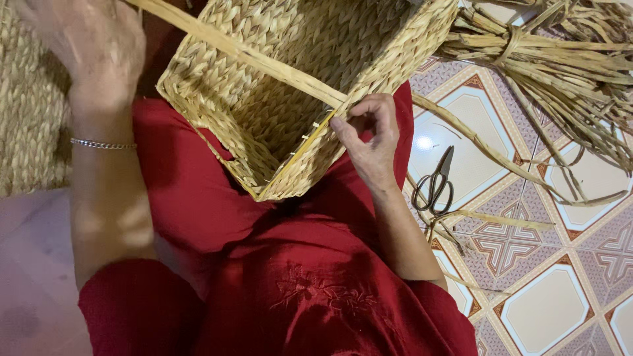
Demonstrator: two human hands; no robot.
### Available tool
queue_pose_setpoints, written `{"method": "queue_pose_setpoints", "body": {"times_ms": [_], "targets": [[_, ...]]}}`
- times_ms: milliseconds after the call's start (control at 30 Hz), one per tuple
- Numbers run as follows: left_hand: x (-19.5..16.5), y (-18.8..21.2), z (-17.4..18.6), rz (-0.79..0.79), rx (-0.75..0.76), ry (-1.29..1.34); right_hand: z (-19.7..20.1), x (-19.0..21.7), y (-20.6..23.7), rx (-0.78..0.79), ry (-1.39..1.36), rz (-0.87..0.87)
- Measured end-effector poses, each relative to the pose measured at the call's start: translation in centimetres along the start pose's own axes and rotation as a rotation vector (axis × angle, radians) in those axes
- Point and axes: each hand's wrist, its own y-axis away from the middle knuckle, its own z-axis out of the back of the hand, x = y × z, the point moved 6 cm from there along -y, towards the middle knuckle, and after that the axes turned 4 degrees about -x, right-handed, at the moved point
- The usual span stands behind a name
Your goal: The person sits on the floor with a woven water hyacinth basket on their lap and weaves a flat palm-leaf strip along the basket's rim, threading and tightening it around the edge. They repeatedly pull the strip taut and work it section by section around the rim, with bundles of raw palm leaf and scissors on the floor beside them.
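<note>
Fingers (349, 125) of the right hand (372, 142) pinch the flat straw strand (250, 56) at the rim of the woven basket (290, 72) on the red-clad lap, while the left hand (89, 49) is blurred and its grip unclear. Rim weaving looks underway; tucking the strand tightly seems next, with the scissors (434, 184) near on the tiled floor (547, 303).

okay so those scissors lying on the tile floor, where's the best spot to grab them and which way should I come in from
Probably by the two dark finger loops, the end of the scissors nearest the right hand. The closed blades point up and away toward the bundle of dried straw, so coming from above on the loop end keeps fingers off the tips. Loose strands lie just below the loops.
</note>
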Motion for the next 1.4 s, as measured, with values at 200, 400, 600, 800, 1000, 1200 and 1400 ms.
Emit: {"method": "queue_pose_setpoints", "body": {"times_ms": [200,400,600,800,1000,1200,1400], "targets": [[-8.3,4.0,-3.9,1.211,0.700,1.600,-0.2,0.3,-0.1,-0.031,0.054,0.013],[-18.2,5.5,-1.0,1.068,0.930,2.083,-0.4,0.7,-0.1,-0.044,0.099,0.053],[-20.8,4.6,-1.0,0.648,0.931,1.959,-0.5,1.4,0.4,-0.010,0.063,0.085],[-20.5,6.0,-1.7,0.810,1.189,1.872,-0.8,1.2,0.4,0.019,0.024,0.037],[-21.3,5.8,-2.6,0.594,1.234,2.062,-0.8,1.0,0.3,0.031,0.026,0.022],[-23.2,5.3,-3.1,0.568,1.341,2.348,-1.0,0.9,0.2,0.038,0.071,0.041],[-22.8,4.5,-3.4,0.307,1.314,1.626,-0.6,2.2,0.4,0.043,0.117,0.104]]}}
